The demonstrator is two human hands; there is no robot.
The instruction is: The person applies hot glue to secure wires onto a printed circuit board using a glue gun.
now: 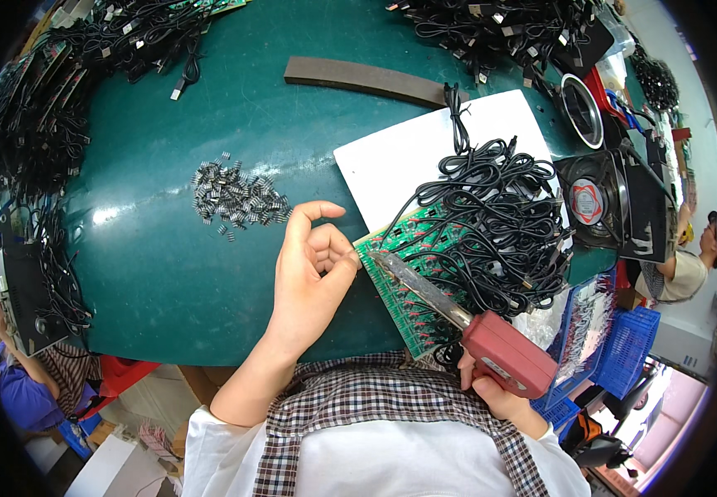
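My right hand (503, 398) is wrapped around the red body of a soldering iron (507, 352). Its metal shaft slants up and left, with the tip at the upper left corner of a green circuit board panel (395, 302). At that same corner the thumb and a finger of my left hand (313, 261) are pinched together; whatever lies between them is too small to make out. Black cables (499, 224) with plugs lie coiled over the panel's right part. Left of my left hand, small metal parts (238, 195) form a loose pile on the green table.
A white sheet (424, 141) lies beneath the cables. Behind it rests a long grey-brown bar (358, 76). More cable heaps (35, 124) line the left and far edges. A round fan (586, 203) and blue baskets (623, 352) stand at right. Other people sit at both sides.
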